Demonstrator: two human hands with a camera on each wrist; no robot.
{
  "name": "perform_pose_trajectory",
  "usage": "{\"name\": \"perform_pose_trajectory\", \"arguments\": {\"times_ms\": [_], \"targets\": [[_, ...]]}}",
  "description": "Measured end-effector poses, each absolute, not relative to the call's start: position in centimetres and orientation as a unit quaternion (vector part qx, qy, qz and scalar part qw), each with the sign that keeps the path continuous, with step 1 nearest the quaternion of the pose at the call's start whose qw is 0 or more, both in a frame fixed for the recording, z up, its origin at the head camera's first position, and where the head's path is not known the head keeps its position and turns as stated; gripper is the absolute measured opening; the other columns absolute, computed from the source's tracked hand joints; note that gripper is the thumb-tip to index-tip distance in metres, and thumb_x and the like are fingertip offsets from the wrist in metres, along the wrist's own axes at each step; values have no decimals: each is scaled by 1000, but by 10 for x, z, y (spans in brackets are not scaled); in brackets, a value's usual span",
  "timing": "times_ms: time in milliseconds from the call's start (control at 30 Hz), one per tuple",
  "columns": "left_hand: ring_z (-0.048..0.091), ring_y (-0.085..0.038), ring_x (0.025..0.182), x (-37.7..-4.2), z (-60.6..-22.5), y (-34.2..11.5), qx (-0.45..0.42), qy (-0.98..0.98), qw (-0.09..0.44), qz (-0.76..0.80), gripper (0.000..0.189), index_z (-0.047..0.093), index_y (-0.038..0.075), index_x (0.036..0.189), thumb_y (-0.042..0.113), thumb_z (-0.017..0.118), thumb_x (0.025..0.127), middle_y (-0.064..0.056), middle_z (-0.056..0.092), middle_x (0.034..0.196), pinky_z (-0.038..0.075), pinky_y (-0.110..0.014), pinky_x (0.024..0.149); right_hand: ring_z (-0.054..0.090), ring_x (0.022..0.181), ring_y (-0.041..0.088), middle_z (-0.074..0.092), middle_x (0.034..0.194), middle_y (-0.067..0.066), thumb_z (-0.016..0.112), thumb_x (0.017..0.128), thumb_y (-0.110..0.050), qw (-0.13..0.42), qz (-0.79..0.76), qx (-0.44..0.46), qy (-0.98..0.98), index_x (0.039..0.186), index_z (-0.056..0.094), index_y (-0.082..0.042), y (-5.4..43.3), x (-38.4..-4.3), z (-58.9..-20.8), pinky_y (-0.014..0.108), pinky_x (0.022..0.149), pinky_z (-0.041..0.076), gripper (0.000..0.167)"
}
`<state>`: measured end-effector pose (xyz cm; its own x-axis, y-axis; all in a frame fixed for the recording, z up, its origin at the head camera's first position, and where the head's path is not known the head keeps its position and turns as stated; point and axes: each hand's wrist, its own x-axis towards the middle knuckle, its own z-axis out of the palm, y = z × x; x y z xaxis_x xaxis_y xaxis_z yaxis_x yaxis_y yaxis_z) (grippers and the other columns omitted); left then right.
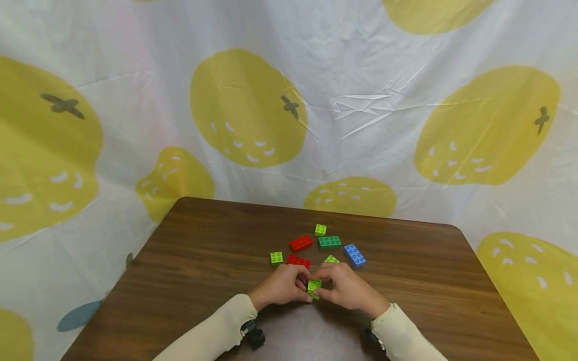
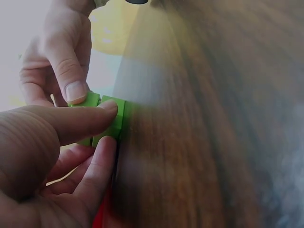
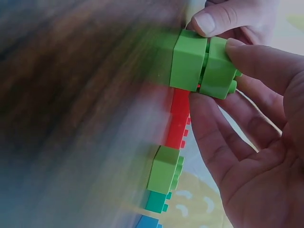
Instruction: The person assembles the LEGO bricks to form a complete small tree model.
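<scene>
Two lime green toy building bricks stand one above the other between the hands, near the middle of the table. My left hand [image 1: 283,285] pinches the lower brick [image 3: 188,61] at its sides, with the thumb near its corner. My right hand [image 1: 346,287] holds the upper brick [image 3: 217,69] between thumb and fingers. In the right wrist view a narrow gap with studs shows between the bricks, so they are not pressed fully together. The lower brick sits at the tabletop. Just beyond the left hand's fingers lies a red brick [image 1: 299,260], partly hidden.
Farther back on the wooden table [image 1: 203,260] lie another red brick [image 1: 301,243], a dark green brick [image 1: 329,242], a blue brick [image 1: 354,255] and small lime bricks at the back [image 1: 320,230], left [image 1: 276,258] and behind the right hand [image 1: 331,259]. A lemon-patterned curtain [image 1: 352,135] hangs behind.
</scene>
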<state>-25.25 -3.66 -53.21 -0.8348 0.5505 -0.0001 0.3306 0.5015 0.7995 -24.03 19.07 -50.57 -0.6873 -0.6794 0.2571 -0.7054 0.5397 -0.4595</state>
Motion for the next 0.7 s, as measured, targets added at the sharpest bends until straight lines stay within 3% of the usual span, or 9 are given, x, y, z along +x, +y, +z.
{"name": "perform_pose_trajectory", "arguments": {"times_ms": [167,400,700], "targets": [[68,-1,78,-254,-530,-36,259,855,128,432,38,72,9,104,14,96,75,2,74,91,57,-20,72,67,80,12,78,96,-8,90,85,-18,34,268,386,-882,111,83,-12,189,-242,-503,20,68,49,28],[70,-1,80,-254,-531,-37,264,850,133,436,35,75,10,108,17,94,79,3,76,94,58,-19,73,66,73,-1,79,84,-9,93,82,-22,-11,304,331,-893,103,83,-14,190,-243,-503,19,63,53,24],[70,1,80,-256,-532,-37,274,850,129,431,31,73,13,109,20,90,84,4,78,97,58,-18,75,68,77,-3,79,87,-10,92,84,-29,-44,326,319,-889,99,80,-18,194,-247,-506,20,67,56,22]]}}
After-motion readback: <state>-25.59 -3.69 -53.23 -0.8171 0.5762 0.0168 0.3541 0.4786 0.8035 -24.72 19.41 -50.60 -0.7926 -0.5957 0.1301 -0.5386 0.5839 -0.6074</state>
